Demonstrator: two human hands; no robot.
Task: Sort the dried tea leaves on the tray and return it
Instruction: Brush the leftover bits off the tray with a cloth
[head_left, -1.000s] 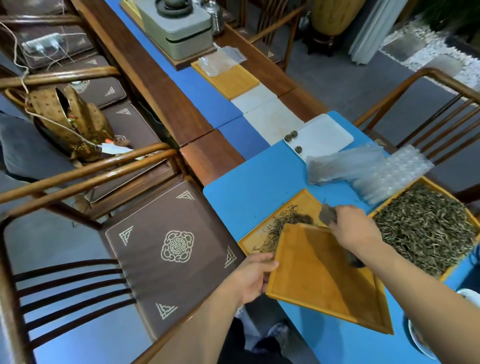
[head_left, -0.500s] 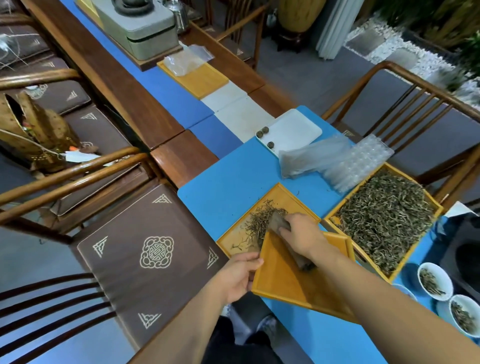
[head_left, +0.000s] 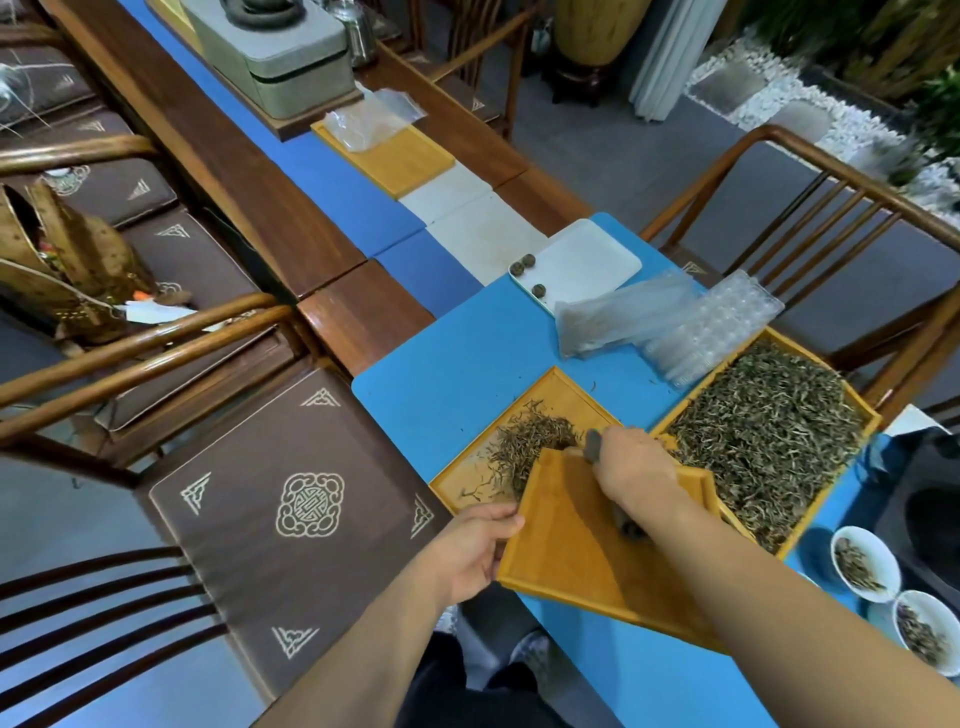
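The left hand (head_left: 470, 553) grips the near-left edge of an empty bamboo tray (head_left: 582, 551), tilted over a second tray (head_left: 558, 389) on the blue table (head_left: 457, 358); the right hand (head_left: 631, 467) has its grip closed round a dark brush (head_left: 592, 444), beside the pile of tea leaves (head_left: 530, 444).

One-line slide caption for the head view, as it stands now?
Left hand tilts an emptied wooden tray while the right hand, gripping a brush, sweeps tea leaves onto a second tray.
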